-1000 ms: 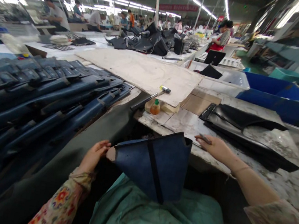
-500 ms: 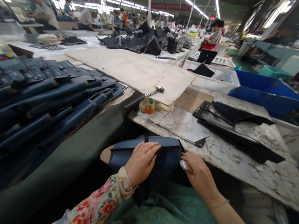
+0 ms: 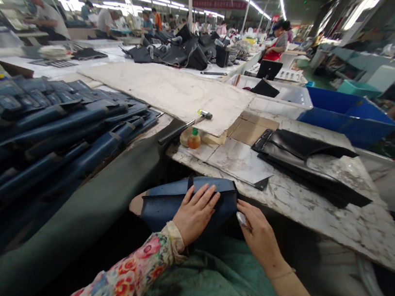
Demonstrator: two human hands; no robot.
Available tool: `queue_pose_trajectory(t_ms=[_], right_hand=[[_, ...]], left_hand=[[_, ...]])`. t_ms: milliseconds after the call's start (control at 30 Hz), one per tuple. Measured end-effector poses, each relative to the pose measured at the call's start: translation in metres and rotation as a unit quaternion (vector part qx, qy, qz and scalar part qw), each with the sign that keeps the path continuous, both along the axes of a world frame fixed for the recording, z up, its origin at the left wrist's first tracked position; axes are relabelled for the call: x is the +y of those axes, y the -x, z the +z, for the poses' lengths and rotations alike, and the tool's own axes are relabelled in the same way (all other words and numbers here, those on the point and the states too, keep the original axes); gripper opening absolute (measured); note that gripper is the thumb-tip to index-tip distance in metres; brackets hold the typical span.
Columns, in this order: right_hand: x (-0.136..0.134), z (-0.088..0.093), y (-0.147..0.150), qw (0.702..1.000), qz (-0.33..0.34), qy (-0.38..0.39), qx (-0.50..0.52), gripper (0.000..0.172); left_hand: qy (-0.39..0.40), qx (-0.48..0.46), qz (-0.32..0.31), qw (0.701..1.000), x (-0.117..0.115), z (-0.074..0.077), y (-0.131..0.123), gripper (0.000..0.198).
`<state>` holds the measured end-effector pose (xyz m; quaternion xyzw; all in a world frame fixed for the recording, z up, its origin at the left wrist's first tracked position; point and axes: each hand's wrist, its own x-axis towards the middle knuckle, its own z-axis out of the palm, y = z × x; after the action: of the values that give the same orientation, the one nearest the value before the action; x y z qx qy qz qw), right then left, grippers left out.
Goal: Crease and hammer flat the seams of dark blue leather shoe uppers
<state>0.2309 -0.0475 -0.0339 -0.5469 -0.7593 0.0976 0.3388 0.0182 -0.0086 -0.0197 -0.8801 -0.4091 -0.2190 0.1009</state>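
Note:
A dark blue leather piece (image 3: 164,199) with a black strap lies on my lap over a green apron (image 3: 214,287). My left hand (image 3: 193,213) lies flat on it, fingers stretched out. My right hand (image 3: 258,235) is at the piece's right edge and pinches a small silvery tool (image 3: 242,219) between thumb and fingers.
Rows of blue leather parts (image 3: 39,121) fill the left. On the stained worktable (image 3: 321,209) lie a hammer (image 3: 186,126), an orange glue bottle (image 3: 194,139), a grey sheet (image 3: 239,161) and black leather pieces (image 3: 306,158). A blue bin (image 3: 348,118) stands behind. Other people work far back.
The blue piece came down from upright onto my lap. My left hand moved from its left tip onto its top and spread flat. My right hand left the table with the tool.

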Motion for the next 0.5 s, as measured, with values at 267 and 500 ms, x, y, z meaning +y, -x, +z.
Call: queue_pose_trajectory(t_ms=[267, 500], right_hand=[[0.008, 0.009, -0.003, 0.999, 0.0, -0.022, -0.035, 0.026], [0.005, 0.005, -0.002, 0.999, -0.021, -0.007, -0.031, 0.028]], left_hand=[[0.053, 0.013, 0.043, 0.998, 0.001, 0.02, -0.017, 0.024], [0.102, 0.025, -0.001, 0.994, 0.016, 0.013, -0.041, 0.034]])
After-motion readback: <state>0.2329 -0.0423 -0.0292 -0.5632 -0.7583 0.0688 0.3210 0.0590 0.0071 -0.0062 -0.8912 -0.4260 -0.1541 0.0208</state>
